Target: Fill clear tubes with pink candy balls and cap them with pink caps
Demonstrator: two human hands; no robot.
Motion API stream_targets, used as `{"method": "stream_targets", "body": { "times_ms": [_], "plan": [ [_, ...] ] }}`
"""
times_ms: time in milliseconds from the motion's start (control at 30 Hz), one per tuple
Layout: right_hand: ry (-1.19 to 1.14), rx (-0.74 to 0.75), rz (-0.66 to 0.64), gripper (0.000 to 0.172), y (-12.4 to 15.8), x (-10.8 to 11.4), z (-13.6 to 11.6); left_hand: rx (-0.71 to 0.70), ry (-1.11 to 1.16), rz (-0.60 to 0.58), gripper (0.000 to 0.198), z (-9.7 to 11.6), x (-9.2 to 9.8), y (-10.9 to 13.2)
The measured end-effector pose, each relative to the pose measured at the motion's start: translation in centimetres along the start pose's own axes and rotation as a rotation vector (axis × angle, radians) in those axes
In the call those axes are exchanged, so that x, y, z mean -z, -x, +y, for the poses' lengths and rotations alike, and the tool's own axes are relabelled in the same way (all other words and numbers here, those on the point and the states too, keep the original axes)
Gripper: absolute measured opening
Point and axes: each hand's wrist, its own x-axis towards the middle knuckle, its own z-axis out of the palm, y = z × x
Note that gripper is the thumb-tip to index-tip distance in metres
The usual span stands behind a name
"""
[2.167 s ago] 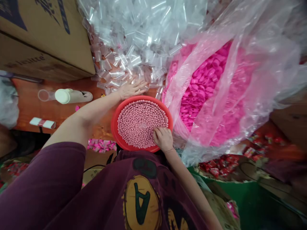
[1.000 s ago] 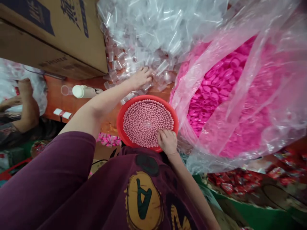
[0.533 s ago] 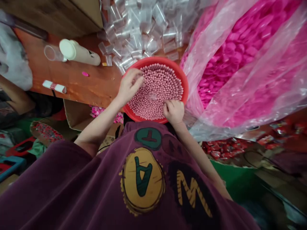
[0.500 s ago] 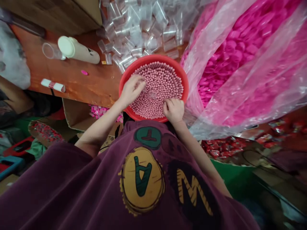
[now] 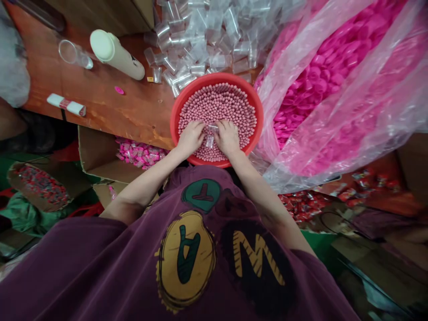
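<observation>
A red basin (image 5: pixel 173 120) full of small pink balls (image 5: pixel 217 102) stands against my body at the table edge. My left hand (image 5: pixel 192 139) and my right hand (image 5: pixel 228 138) are low over the balls, fingers curled toward each other. Between their fingertips is a small clear plastic cup (image 5: pixel 211 128), gripped from both sides and partly hidden by the fingers. Just below it, another clear piece (image 5: pixel 209 141) lies on the balls between the hands; its exact shape is hard to make out.
Many clear plastic cups (image 5: pixel 200 40) are heaped behind the basin. A large clear bag (image 5: pixel 287 80) of bright pink plastic pieces fills the right side. On the left stand a pale bottle (image 5: pixel 117 55), a clear cup (image 5: pixel 72 52) and a white roll (image 5: pixel 66 104). Below is a cardboard box (image 5: pixel 96 154).
Both hands have moved inward to the basin's middle and come together around the clear cup. Earlier they were apart, the left higher up and the right by the right rim. The view has shifted slightly.
</observation>
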Motion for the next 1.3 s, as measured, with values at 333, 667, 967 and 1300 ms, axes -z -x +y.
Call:
{"method": "stream_targets", "body": {
  "times_ms": [333,667,967,1300],
  "plan": [
    [-0.456,-0.074,0.231,0.056,2.2,-1.0,1.2,-0.084,-0.063,-0.112,0.043,-0.6,-0.7,-4.9],
    [-0.431,-0.239,0.383,0.036,9.9,3.2,1.6,0.026,0.184,0.07,0.029,0.0,-5.8,-7.9],
    [-0.133,-0.617,0.587,0.033,6.2,9.9,12.3,0.275,0.706,-0.098,0.052,1.0,-1.9,-5.6],
    [0.152,-0.758,0.398,0.028,2.1,11.8,16.4,0.261,1.389,-0.178,0.052,4.1,1.0,-3.1]
  ]
}}
